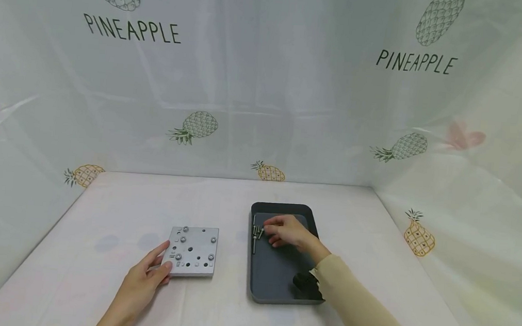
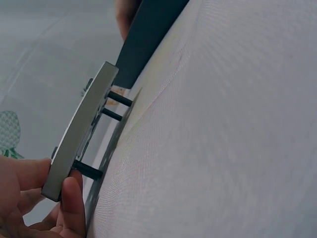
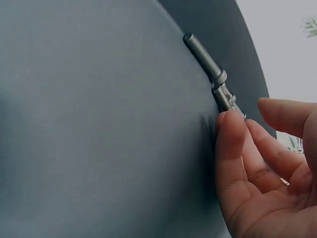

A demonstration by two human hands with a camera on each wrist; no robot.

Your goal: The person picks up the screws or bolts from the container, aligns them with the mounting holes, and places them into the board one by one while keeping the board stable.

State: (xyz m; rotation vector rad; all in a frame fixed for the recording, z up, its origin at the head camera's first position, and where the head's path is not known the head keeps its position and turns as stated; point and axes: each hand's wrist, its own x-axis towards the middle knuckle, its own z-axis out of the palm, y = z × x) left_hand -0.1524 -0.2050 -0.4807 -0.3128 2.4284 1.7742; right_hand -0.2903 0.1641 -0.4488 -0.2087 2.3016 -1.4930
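My left hand (image 1: pixel 143 279) pinches the lower left corner of a square silver metal plate (image 1: pixel 202 248), thumb on top and fingers beneath. Holes and several socket-head screws (image 1: pixel 214 239) dot its upper face. Seen edge-on in the left wrist view, the plate (image 2: pixel 81 131) has dark screw shanks (image 2: pixel 88 170) sticking out underneath toward the tablecloth. My right hand (image 1: pixel 288 231) reaches into a dark grey tray (image 1: pixel 275 268), beside loose metal screws (image 1: pixel 255 240) along its left wall. In the right wrist view, a fingertip is at a screw (image 3: pixel 222 98), the thumb held apart.
A black object (image 1: pixel 305 283) lies in the tray's near right part, partly covered by the right sleeve (image 1: pixel 355 306). A pale cloth covers the table (image 1: pixel 145 204). Pineapple-printed sheets (image 1: pixel 273 81) hang behind and at both sides.
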